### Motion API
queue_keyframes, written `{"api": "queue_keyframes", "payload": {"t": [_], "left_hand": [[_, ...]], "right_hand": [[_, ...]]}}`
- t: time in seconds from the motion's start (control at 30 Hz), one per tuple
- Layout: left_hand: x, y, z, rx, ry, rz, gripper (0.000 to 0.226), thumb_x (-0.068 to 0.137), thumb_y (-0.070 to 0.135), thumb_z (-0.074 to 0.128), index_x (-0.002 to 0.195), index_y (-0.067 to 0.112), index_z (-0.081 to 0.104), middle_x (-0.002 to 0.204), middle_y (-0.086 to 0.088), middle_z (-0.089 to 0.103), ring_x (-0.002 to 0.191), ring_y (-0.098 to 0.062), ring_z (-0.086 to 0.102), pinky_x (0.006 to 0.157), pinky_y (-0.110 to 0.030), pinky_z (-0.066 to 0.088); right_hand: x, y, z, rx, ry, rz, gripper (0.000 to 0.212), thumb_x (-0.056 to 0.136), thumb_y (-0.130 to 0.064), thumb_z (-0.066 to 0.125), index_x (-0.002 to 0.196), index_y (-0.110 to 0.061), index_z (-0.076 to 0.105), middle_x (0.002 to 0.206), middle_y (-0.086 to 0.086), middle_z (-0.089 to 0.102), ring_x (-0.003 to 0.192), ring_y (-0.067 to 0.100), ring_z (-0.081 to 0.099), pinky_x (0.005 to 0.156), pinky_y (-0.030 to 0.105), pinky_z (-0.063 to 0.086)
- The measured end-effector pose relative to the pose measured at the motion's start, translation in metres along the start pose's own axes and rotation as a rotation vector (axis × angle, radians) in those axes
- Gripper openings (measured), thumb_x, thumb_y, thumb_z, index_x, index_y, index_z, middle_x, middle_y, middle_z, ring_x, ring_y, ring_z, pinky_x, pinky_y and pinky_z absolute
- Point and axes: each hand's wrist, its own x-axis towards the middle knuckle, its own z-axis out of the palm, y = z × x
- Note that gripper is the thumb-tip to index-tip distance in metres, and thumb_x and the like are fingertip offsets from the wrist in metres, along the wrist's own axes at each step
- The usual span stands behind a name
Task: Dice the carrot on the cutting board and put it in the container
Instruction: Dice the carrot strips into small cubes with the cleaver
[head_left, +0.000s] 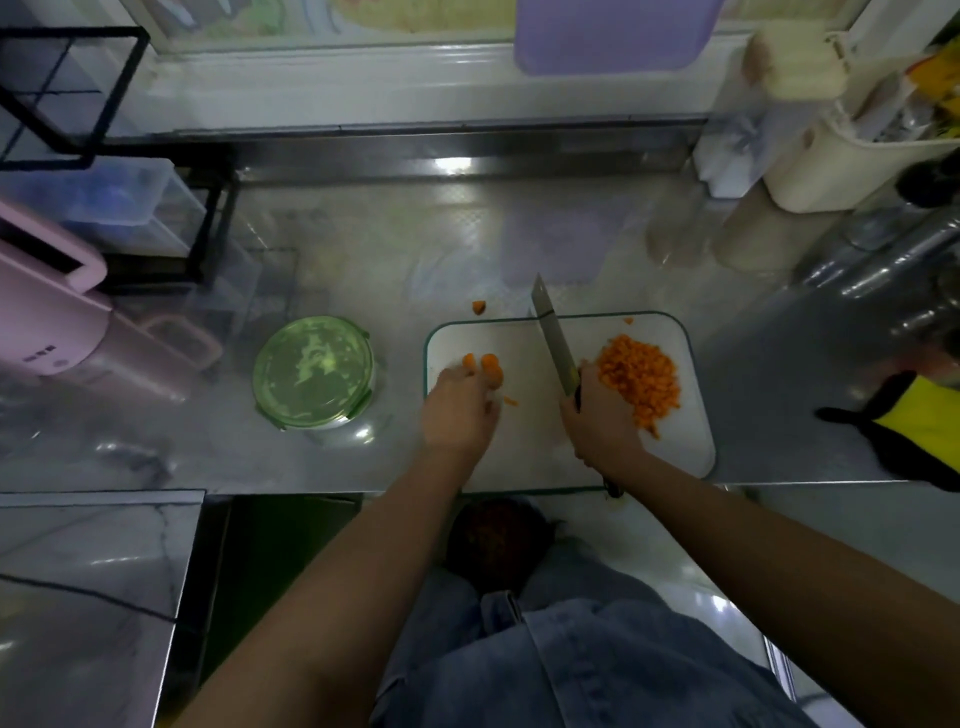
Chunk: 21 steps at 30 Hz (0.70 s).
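So, undiced carrot pieces (485, 364): on the left part of the white cutting board (519, 338), at the fingertips of the left grip.
Left grip (457, 410): fingers curled down onto those pieces, holding them on the board.
Diced carrot (641, 379): heaped on the board's right part.
Knife (553, 327): blade between pieces and heap, tip past the far edge.
Right grip (602, 410): clamped round the knife handle.
Stray carrot bit (478, 306): on the tabletop (415, 249), just beyond the board.
Container (314, 371): round, green lid on, left of the board, not touching it.
Pink appliance (47, 317): far left.
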Motion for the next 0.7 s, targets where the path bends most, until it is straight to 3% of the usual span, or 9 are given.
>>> {"api": "queue_keyframes", "payload": {"t": [0.07,0.2,0.33,0.43,0.57,0.7], "left_hand": [[0.006,0.005,0.003,0.056,-0.03,0.081,0.031,0.092,0.02,0.055,0.123,0.015,0.058,0.12,-0.01,0.057,0.118,-0.027,0.05,0.084,-0.038,0.048],[0.017,0.008,0.011,0.121,0.009,0.09,0.014,0.091,0.02,0.055,0.102,0.01,0.054,0.099,-0.009,0.059,0.093,-0.027,0.058,0.06,-0.035,0.041],[0.024,0.008,0.015,0.098,0.013,0.071,0.011,0.091,0.023,0.057,0.089,0.012,0.059,0.09,-0.007,0.06,0.087,-0.025,0.059,0.062,-0.037,0.048],[0.026,0.016,0.017,0.088,0.008,0.059,0.018,0.093,0.026,0.055,0.086,0.012,0.064,0.093,-0.007,0.057,0.083,-0.024,0.058,0.06,-0.036,0.049],[0.024,0.031,0.025,0.019,0.032,0.042,0.019,0.093,0.027,0.054,0.091,0.014,0.067,0.094,-0.007,0.061,0.084,-0.025,0.06,0.059,-0.032,0.039],[0.023,0.036,0.027,-0.003,0.055,0.047,0.016,0.092,0.023,0.052,0.091,0.012,0.064,0.095,-0.008,0.061,0.088,-0.026,0.058,0.062,-0.032,0.036]], "right_hand": [[0.003,0.0,0.0,-0.038,0.016,0.003,0.018,0.096,-0.017,0.047,0.109,-0.005,0.043,0.072,0.005,0.048,0.061,0.03,0.056,0.055,0.048,0.052],[0.004,0.004,0.002,-0.052,0.015,-0.006,0.024,0.096,-0.016,0.047,0.116,-0.002,0.044,0.071,0.005,0.045,0.061,0.032,0.055,0.056,0.052,0.052],[0.004,0.007,-0.001,-0.037,-0.008,-0.01,0.031,0.097,-0.015,0.044,0.125,-0.002,0.04,0.067,0.004,0.046,0.059,0.031,0.056,0.055,0.053,0.052],[0.0,0.01,-0.008,0.009,-0.002,0.013,0.047,0.096,-0.015,0.045,0.141,-0.008,0.033,0.071,0.013,0.059,0.062,0.031,0.06,0.057,0.05,0.052],[-0.012,0.014,-0.012,-0.091,0.042,-0.077,0.03,0.093,-0.016,0.05,0.12,-0.003,0.049,0.072,0.012,0.061,0.063,0.028,0.059,0.056,0.038,0.044],[-0.013,0.011,-0.009,-0.17,-0.008,-0.127,0.015,0.091,-0.019,0.05,0.1,-0.007,0.048,0.071,0.01,0.058,0.063,0.029,0.058,0.056,0.039,0.043]]}}
